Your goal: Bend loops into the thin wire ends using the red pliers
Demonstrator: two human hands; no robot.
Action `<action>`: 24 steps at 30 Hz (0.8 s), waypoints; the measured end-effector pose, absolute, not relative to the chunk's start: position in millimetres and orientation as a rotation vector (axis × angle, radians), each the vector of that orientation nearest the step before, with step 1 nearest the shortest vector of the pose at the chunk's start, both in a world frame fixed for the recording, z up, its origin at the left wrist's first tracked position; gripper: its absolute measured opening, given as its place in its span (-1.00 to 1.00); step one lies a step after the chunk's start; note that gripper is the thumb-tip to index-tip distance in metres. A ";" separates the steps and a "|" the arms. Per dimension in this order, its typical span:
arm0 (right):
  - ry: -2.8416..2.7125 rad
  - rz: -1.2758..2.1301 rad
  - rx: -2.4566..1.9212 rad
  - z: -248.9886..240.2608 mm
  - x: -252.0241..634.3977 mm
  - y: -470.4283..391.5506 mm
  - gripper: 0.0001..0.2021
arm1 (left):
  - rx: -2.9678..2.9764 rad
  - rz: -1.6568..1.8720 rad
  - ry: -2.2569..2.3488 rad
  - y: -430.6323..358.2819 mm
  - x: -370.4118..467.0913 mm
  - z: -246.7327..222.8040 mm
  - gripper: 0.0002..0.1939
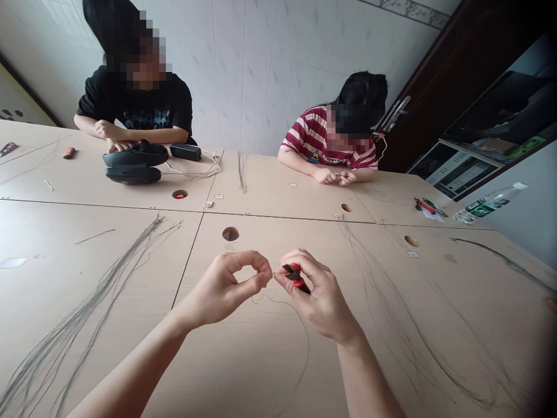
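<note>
My left hand (232, 284) is closed in a pinch above the middle of the table, gripping a thin grey cord (307, 334) that trails down in a loop over the wood. My right hand (319, 290) is close by, fingers curled around small red-handled pliers (292, 274). Its thumb and index fingertip almost meet the left fingertips. Between them shows a tiny gold-coloured piece (274, 275), too small to make out. On the left lies a bundle of grey cords (126, 255) with metal ends. More thin cords (400, 313) spread over the table on the right.
Two people sit across the table (261, 360); one works with small things in both hands. A black headset (134, 162) and a black box (185, 152) with a white cable lie far left. Round holes (230, 234) pierce the tabletop. A water bottle (489, 203) lies right, near tools (429, 208).
</note>
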State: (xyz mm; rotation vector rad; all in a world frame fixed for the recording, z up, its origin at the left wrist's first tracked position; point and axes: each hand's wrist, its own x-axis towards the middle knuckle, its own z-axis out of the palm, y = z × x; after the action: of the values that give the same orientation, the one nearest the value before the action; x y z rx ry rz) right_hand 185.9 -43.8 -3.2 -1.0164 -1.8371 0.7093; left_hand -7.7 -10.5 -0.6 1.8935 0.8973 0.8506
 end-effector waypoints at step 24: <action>-1.723 0.758 -1.100 -0.2 185.9 -44.5 -0.87 | 1.312 0.756 0.750 -10.4 -5.1 4.3 -0.85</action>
State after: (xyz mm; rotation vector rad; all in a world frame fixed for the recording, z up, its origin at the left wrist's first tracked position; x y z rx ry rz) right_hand 185.9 -44.5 -0.2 -1.0996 -1.7229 0.7580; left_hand -5.1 -10.4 4.3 1.3115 0.7497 0.7556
